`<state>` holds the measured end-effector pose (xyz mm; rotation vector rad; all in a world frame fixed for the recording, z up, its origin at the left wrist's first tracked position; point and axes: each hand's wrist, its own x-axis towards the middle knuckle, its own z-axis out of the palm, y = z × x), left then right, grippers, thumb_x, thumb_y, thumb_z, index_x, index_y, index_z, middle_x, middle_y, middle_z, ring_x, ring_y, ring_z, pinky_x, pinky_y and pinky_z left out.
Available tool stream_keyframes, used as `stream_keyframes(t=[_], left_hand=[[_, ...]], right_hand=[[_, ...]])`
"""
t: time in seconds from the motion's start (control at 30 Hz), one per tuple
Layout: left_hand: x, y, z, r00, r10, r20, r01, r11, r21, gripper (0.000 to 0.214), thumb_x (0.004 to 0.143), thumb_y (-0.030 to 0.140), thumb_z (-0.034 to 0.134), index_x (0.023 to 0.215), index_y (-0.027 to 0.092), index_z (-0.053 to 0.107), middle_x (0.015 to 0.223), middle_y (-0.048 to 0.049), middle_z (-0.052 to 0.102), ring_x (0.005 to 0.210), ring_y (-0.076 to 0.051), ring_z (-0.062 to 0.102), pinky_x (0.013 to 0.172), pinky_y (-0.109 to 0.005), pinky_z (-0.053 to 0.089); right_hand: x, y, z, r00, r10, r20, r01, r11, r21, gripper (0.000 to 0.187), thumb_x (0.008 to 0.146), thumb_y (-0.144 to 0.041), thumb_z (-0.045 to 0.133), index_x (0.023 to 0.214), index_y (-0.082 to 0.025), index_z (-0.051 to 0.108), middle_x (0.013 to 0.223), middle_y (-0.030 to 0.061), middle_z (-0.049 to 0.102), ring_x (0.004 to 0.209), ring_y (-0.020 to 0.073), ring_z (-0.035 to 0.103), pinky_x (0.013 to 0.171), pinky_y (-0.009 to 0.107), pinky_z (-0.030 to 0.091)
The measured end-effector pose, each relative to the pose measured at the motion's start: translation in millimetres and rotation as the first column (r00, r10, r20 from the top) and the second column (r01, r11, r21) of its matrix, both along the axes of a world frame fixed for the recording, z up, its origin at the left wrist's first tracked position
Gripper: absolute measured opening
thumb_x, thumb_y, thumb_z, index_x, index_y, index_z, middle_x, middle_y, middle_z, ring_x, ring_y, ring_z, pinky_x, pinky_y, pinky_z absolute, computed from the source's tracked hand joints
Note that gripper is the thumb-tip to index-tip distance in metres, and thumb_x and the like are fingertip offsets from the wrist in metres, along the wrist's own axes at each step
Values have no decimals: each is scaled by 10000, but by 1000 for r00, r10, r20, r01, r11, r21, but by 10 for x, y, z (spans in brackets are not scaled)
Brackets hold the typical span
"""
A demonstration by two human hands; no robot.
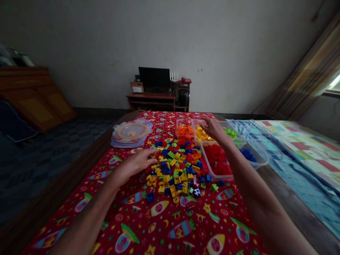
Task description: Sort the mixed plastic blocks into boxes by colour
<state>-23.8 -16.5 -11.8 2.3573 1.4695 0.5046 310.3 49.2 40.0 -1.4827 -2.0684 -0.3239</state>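
A heap of small plastic bricks (177, 170) in yellow, blue, red, green and orange lies on a red patterned cloth (164, 226). My left hand (138, 163) rests palm down at the heap's left edge, fingers stretched toward the bricks and touching them. My right hand (214, 128) reaches far over the clear tub of yellow bricks (199, 134), fingers curled downward; whether it holds a brick is hidden. Beside it stand clear tubs of orange bricks (185, 130), red bricks (218, 160), green bricks (231, 133) and blue bricks (249, 155).
A stack of clear lids (132, 132) lies at the far left of the cloth. The table's wooden edge (61, 187) runs along the left. A patchwork bedspread (297, 148) lies to the right. A desk with a dark monitor (154, 79) stands by the far wall.
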Motion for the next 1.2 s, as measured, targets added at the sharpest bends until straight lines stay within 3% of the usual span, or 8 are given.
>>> stream_keyframes(t=[0.13,0.23,0.37,0.5,0.63,0.83,1.0,1.2], left_hand=[[16,2,-107,999,-41,-30,39,998,-58,441,694,342,630,1113,213,675,1144,-85,682,1047,-285,622,934,-355,463],[55,3,-206,999,-52,-16,51,998,-32,454,710,311,627,1156,226,642,1150,-83,655,1060,-270,602,939,-367,458],[109,1,-322,996,-85,-14,86,996,35,416,740,268,609,1155,248,632,1075,-69,605,1019,-237,586,904,-350,467],[150,18,-362,995,-99,-19,100,994,47,275,765,233,579,1024,235,673,994,-59,615,934,-217,598,845,-323,481],[160,49,-322,995,-98,-2,98,994,49,246,757,191,554,974,211,669,952,-55,675,891,-212,619,825,-311,481],[123,54,-195,994,25,103,-22,999,-36,270,774,293,541,977,177,676,835,-45,718,728,-217,650,652,-287,489],[156,17,-88,957,-8,291,27,998,-63,360,796,451,535,953,162,681,876,-55,725,763,-212,647,656,-271,495],[250,-11,-87,908,-36,418,114,980,-164,440,817,555,514,926,160,677,785,-20,694,676,-167,612,602,-241,473]], right_hand=[[-392,-445,-92,989,136,-62,-141,986,-93,218,882,-186,471,965,-115,660,796,102,673,688,160,567,666,267,400],[-753,-788,-225,941,336,-49,-336,905,-262,170,849,-106,476,840,-139,642,659,20,600,565,98,461,574,227,333],[-1048,-1011,-442,886,464,21,-438,850,-291,161,824,-73,506,892,-154,627,758,42,595,685,126,492,638,236,380],[-1084,-1046,-579,864,488,124,-456,862,-220,191,835,-56,482,942,-138,617,900,101,597,878,186,514,749,281,426],[-1035,-985,-661,858,493,146,-457,861,-221,148,838,-40,474,835,-130,592,798,74,578,759,170,487,737,294,424],[-933,-900,-683,875,484,-18,-480,863,-157,112,853,-94,490,873,-166,574,740,30,558,667,136,457,629,250,365],[-925,-882,-622,886,436,-158,-449,891,-62,203,899,-192,479,1068,-133,576,694,25,583,618,118,473,598,235,319],[-1021,-913,-553,855,456,-246,-506,837,-207,325,849,-148,513,1171,-134,558,684,7,589,573,101,460,566,215,298]])
